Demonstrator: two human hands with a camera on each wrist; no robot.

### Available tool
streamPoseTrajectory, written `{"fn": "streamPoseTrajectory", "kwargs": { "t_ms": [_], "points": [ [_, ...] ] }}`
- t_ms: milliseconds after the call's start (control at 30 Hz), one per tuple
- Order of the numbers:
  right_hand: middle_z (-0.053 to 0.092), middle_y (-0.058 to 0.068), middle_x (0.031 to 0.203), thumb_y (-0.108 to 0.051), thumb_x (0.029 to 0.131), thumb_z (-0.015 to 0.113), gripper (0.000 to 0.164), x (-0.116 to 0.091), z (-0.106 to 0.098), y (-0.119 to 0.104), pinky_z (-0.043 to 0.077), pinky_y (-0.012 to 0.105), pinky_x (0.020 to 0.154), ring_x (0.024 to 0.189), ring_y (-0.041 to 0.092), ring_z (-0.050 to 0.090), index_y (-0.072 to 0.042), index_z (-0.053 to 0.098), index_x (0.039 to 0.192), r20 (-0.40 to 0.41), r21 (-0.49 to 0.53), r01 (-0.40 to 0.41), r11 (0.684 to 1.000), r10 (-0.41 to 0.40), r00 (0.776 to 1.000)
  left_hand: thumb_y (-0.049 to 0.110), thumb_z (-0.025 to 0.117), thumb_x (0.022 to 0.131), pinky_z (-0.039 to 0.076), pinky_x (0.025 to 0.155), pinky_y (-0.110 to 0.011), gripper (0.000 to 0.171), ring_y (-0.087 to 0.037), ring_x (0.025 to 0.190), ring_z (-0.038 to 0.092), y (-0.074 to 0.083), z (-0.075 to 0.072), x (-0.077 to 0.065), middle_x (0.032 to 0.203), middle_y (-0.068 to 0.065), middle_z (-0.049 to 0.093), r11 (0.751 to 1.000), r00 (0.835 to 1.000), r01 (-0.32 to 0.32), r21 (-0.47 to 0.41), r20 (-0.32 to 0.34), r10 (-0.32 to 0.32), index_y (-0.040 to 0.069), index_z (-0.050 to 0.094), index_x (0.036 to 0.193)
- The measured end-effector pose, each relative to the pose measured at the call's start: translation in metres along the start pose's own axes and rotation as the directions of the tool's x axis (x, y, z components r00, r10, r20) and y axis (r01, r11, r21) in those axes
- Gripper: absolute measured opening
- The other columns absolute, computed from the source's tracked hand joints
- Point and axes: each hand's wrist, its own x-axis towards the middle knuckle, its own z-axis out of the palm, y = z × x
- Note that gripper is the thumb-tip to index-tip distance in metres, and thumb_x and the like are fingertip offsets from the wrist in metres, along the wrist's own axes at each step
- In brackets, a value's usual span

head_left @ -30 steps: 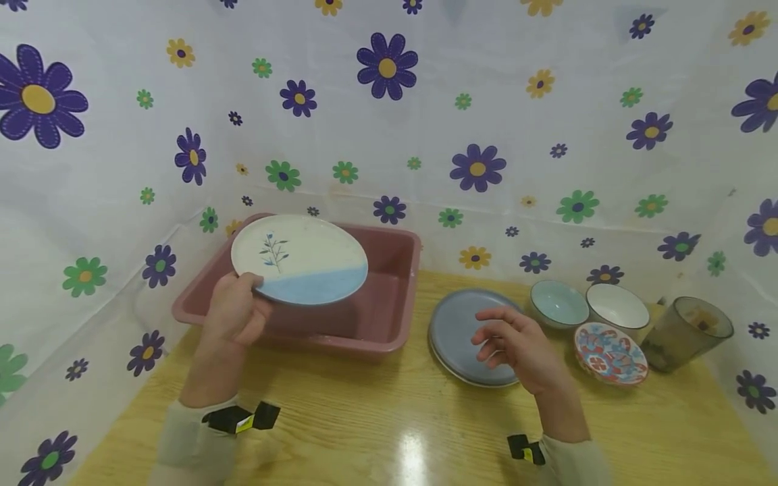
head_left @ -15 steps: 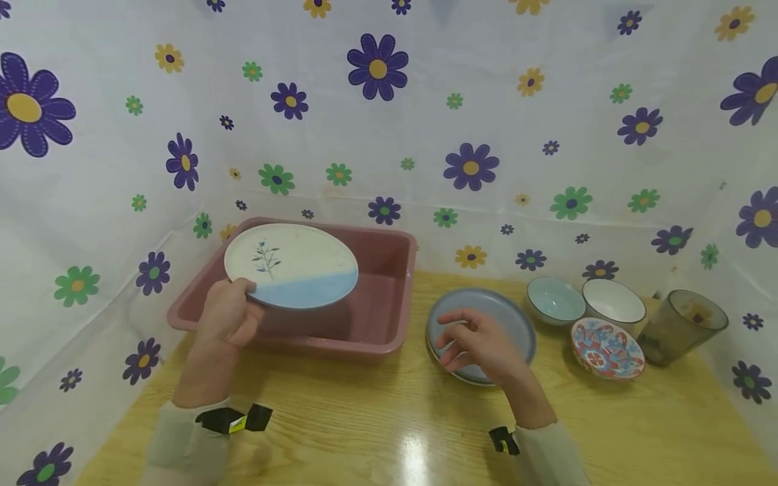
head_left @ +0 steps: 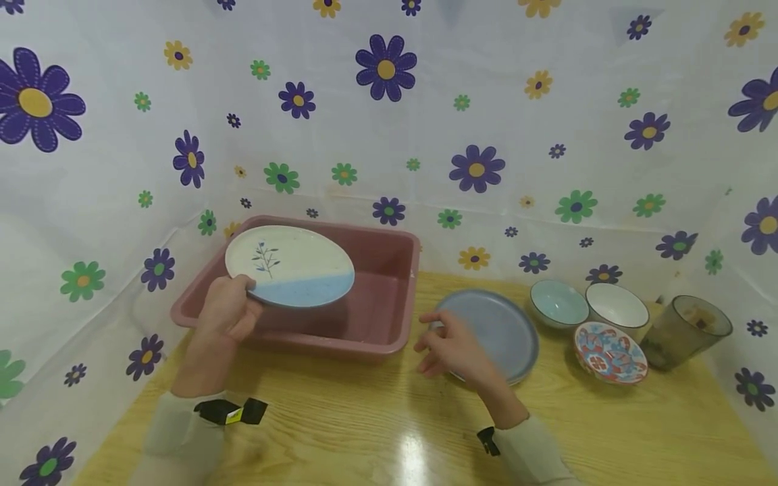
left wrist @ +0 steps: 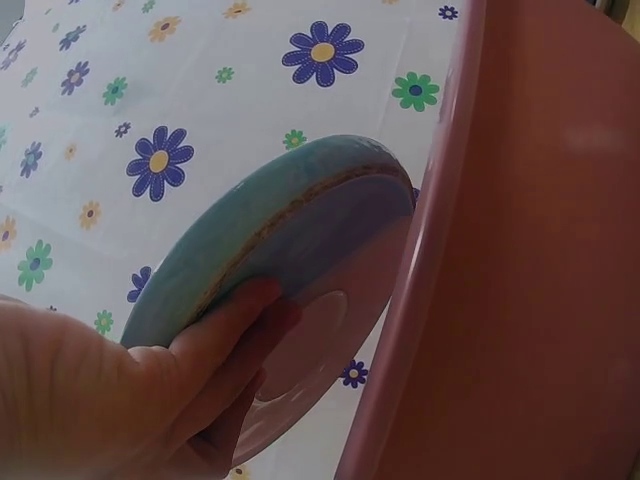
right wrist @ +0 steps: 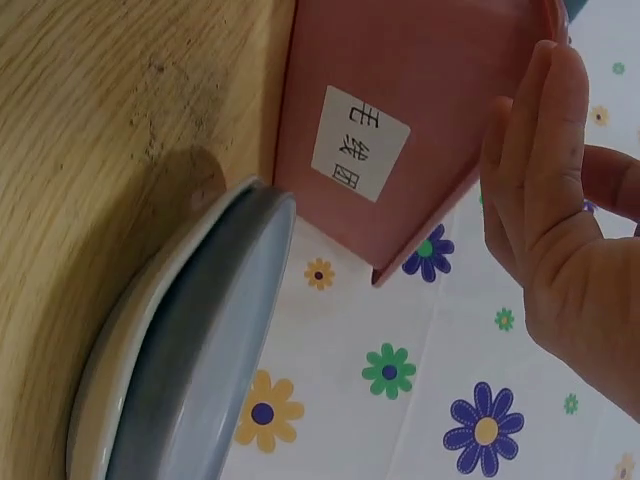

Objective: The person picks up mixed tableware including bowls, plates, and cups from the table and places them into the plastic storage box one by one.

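Observation:
My left hand [head_left: 227, 307] pinches the near-left edge of an oval plate [head_left: 304, 260], cream with a blue band and a small plant drawing. The plate is tilted above the pink plastic basin [head_left: 379, 297]. In the left wrist view the fingers [left wrist: 225, 335] lie under the plate's underside [left wrist: 330, 250], thumb out of sight on top. My right hand [head_left: 452, 347] holds nothing, its fingers loosely bent, over the left side of a grey-blue plate [head_left: 501, 331]. That plate lies stacked on a pale-rimmed plate [right wrist: 105, 400], as the right wrist view shows.
Right of the plates stand a light-green bowl [head_left: 559, 304], a white bowl [head_left: 616, 307] and a red-and-blue patterned bowl [head_left: 610, 354]. A smoky tumbler [head_left: 687, 334] is at the far right. A handwritten label [right wrist: 360, 143] is on the basin's side. Flower-printed sheeting [head_left: 340, 121] walls the wooden table [head_left: 340, 418].
My right hand has moved left from over the middle of the grey-blue plate to its left edge. The oval plate has dipped slightly over the basin, still in my left hand.

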Motion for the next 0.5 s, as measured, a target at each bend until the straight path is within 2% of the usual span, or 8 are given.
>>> {"fn": "streamPoseTrajectory", "kwargs": {
  "t_ms": [167,333,500],
  "points": [
    [0.066,0.021,0.099,-0.013,0.097,0.052,0.054,0.004,0.012,0.0,0.06,0.041,0.059,0.06,0.025,0.068,0.0,0.032,0.145,-0.028,0.044,-0.006,0.999,0.007,1.0,0.014,0.019,0.105,0.015,0.118,-0.026,0.062,-0.006,0.142,0.015,0.004,-0.002,0.005,0.165,0.005,0.003,1.0,1.0,0.01,0.021,-0.017,-0.01,0.021,-0.011,0.159],
    [0.068,0.02,0.104,-0.017,0.097,0.057,0.071,0.008,0.02,0.0,0.06,0.042,0.06,0.061,0.025,0.068,-0.003,0.015,0.154,-0.045,0.098,-0.009,0.995,0.014,0.999,0.012,0.018,0.104,0.015,0.119,-0.028,0.063,-0.009,0.143,0.013,0.007,-0.004,0.014,0.166,0.003,-0.002,0.996,1.0,0.004,0.09,-0.011,-0.003,0.017,-0.016,0.157],
    [0.066,0.021,0.102,-0.013,0.095,0.056,0.076,0.011,0.027,0.002,0.06,0.04,0.06,0.061,0.023,0.068,-0.001,0.01,0.155,-0.054,0.153,0.004,0.988,0.004,0.999,0.009,0.018,0.103,0.015,0.119,-0.031,0.065,-0.011,0.146,0.011,0.008,-0.006,0.022,0.166,0.0,-0.004,0.995,1.0,0.012,0.101,-0.01,-0.011,0.014,-0.017,0.157]
  ]
}}
